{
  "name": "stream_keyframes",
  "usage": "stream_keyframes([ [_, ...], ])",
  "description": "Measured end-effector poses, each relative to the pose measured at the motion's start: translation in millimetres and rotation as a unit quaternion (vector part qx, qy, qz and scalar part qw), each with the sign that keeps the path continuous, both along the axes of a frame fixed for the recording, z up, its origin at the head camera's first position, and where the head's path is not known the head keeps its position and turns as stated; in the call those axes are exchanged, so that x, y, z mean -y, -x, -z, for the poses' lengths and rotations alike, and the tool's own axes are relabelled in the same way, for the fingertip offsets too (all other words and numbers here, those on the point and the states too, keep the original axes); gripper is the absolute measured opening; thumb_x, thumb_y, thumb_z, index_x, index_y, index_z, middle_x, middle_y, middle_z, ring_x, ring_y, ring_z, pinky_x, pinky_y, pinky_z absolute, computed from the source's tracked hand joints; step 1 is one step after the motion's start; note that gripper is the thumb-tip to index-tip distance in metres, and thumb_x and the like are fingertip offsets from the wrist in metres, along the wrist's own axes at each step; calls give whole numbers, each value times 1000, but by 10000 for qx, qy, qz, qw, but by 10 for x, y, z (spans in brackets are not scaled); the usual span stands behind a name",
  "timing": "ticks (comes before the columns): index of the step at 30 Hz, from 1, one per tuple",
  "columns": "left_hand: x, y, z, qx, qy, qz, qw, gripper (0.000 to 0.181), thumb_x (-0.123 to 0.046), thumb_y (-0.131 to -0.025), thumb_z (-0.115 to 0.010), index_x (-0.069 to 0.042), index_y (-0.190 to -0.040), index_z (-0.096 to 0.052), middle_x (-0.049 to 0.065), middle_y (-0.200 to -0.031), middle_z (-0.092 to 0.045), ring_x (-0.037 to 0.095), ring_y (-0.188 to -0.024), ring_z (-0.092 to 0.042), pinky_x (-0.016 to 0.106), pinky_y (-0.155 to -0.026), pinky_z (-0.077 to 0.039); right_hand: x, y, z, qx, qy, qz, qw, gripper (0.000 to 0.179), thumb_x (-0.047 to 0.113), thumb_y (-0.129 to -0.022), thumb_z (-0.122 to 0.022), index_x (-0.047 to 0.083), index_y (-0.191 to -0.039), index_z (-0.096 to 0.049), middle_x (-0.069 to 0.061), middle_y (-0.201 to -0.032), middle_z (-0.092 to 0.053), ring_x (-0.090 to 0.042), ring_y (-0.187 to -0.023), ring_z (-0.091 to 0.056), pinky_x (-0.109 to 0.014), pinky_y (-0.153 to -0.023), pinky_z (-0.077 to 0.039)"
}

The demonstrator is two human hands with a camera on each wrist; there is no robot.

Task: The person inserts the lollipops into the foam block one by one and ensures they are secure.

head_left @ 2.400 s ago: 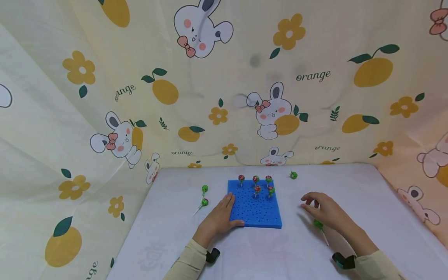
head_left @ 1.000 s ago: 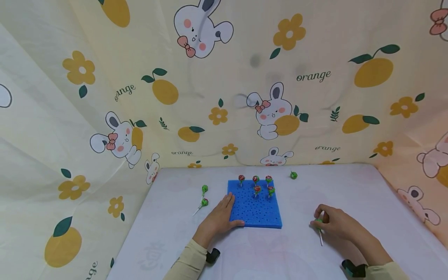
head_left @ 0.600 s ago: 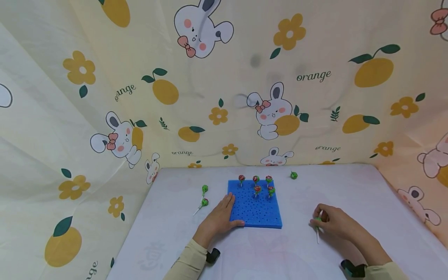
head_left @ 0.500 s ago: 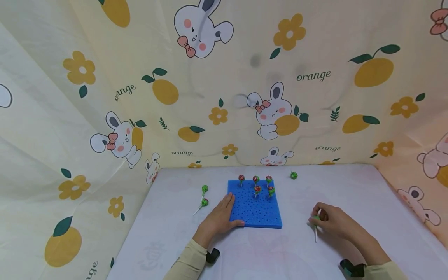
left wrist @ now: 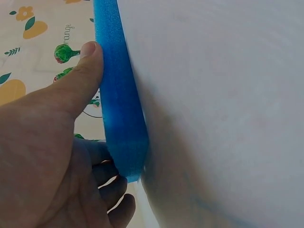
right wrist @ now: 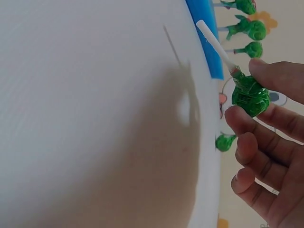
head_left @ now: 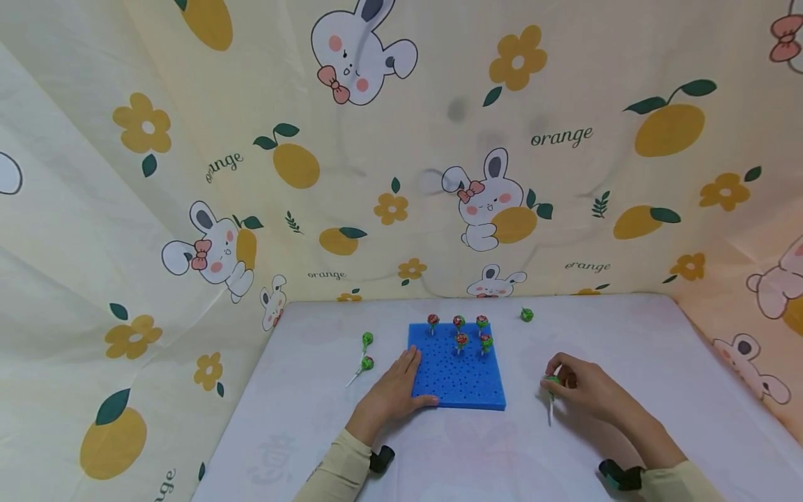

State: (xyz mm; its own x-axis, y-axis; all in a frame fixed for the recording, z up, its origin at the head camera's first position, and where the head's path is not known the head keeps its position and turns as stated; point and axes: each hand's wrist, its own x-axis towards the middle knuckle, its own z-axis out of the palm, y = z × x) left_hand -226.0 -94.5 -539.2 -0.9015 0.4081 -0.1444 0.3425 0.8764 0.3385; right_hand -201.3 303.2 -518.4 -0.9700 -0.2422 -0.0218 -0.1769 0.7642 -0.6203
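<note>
My right hand (head_left: 585,385) pinches a green-wrapped lollipop (right wrist: 250,97) by its candy head, between thumb and fingers. Its white stick points down, above the tabletop to the right of the blue foam block (head_left: 454,390). Small holes dot the block's top, and several lollipops (head_left: 461,339) stand upright in its far part, sticks down. My left hand (head_left: 394,387) rests on the block's near left corner, fingers extended along the left side and thumb along the front edge. In the left wrist view the thumb (left wrist: 88,71) touches the block's edge.
Two lollipops (head_left: 366,363) lie on the white tabletop (head_left: 314,432) left of the block. Another lollipop (head_left: 526,315) lies at the back right. Behind the table hangs a cloth (head_left: 401,139) printed with rabbits and oranges.
My right hand came down to the lollipop lying on the right, took hold of it and lifted it, then moved left and slightly back. The left hand and block have stayed put.
</note>
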Motion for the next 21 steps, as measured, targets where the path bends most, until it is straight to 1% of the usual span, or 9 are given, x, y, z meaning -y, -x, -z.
stream_keyframes([
  [6,3,10,15,4,15,5,10000,106,-67,-97,-68,-8,-172,-22,10,-180,-17,30,-165,-21,47,-130,-30,81,50,4,-153,51,-50,9999,22,25,-98,-81,14,-108,-66,4,-83,-62,-16,-78,-52,-26,-61,-43],
  [12,2,5,6,-34,26,41,10000,106,-67,-97,-68,-7,-172,-23,10,-180,-17,30,-165,-21,47,-130,-31,138,79,14,-391,135,-83,9991,22,25,-97,-82,14,-109,-67,5,-84,-62,-15,-77,-51,-25,-59,-42],
  [21,-3,1,6,-75,73,13,9999,107,-67,-96,-69,-7,-171,-24,10,-180,-19,31,-164,-22,48,-129,-32,227,86,-46,-617,147,-159,9979,22,24,-97,-83,14,-109,-67,5,-86,-63,-14,-78,-52,-24,-59,-43],
])
